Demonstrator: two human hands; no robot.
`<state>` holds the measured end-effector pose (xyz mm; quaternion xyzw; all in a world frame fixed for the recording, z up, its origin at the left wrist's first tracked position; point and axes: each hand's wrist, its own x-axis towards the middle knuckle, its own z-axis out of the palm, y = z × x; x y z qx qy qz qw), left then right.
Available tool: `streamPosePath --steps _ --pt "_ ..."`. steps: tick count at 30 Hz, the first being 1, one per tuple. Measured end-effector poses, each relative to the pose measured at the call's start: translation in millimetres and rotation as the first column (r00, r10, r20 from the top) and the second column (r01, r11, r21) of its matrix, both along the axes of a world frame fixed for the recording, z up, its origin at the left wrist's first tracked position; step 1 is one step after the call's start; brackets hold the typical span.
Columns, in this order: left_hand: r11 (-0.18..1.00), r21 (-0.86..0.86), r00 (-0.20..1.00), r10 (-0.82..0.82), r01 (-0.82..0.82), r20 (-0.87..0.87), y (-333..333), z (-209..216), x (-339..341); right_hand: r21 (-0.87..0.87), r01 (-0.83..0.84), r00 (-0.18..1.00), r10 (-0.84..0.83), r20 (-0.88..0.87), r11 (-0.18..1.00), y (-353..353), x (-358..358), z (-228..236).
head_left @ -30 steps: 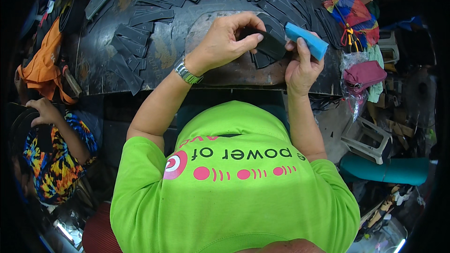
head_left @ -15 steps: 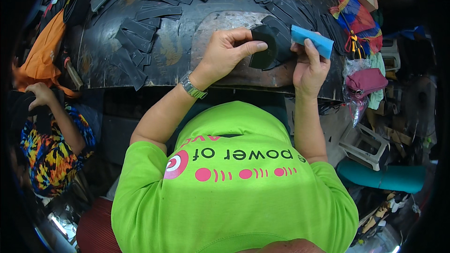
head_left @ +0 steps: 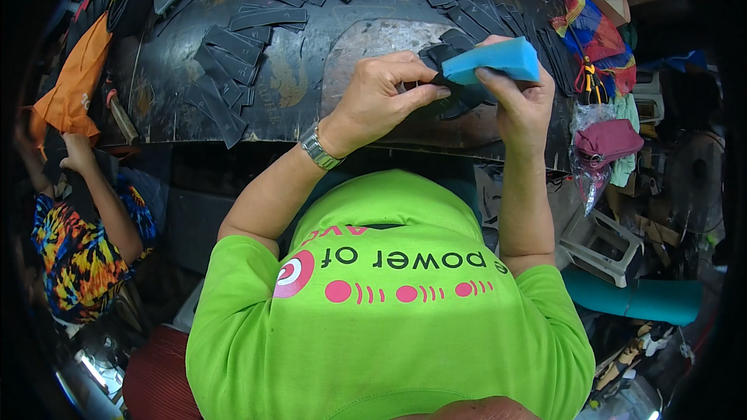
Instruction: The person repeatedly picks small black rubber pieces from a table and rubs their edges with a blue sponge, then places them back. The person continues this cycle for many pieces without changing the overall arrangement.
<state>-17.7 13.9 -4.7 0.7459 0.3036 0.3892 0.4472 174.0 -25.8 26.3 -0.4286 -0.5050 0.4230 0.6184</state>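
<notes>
**Working two-handed over a dark table [head_left: 171,101]**

Facing a worn, paler board [head_left: 346,54] near the front edge, with dark strips [head_left: 233,54] fanned around it. Gripping, in the right hand [head_left: 529,101], a blue foam block [head_left: 502,58] between thumb and fingers. Pinching, with left hand [head_left: 381,93] thumb and index finger, a thin dark piece [head_left: 467,101] over the board, partly behind the foam. Cannot tell touching from apart.

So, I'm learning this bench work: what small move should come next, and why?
Perhaps draw the long blue foam block along the thin black strip: the left hand pinches the strip, and the right hand holds the block close beside it.
</notes>
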Motion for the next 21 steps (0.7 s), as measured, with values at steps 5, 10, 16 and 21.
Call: streamPosePath --steps 5,10,16,21 --pt "0.998 0.063 1.000 0.019 -0.019 -0.007 0.2 -0.7 -1.3 0.017 -0.022 0.998 0.021 0.054 1.000 -1.0 -0.5 -1.6" --pt "1.000 -0.005 0.996 0.014 -0.014 0.083 -0.4 -5.3 -1.5 -0.020 0.031 0.999 -0.031 0.026 0.999 -2.7 5.7 -9.2" --pt "0.989 -0.146 0.984 0.028 -0.002 0.176 -2.2 -7.1 -1.7 -0.051 0.058 0.995 -0.062 -0.080 0.997 -8.1 8.9 -17.7" --pt "0.959 -0.283 0.977 0.091 -0.033 0.194 -2.5 -5.3 -2.3 -0.023 0.087 0.985 -0.090 -0.147 0.996 -7.5 7.5 -17.9"
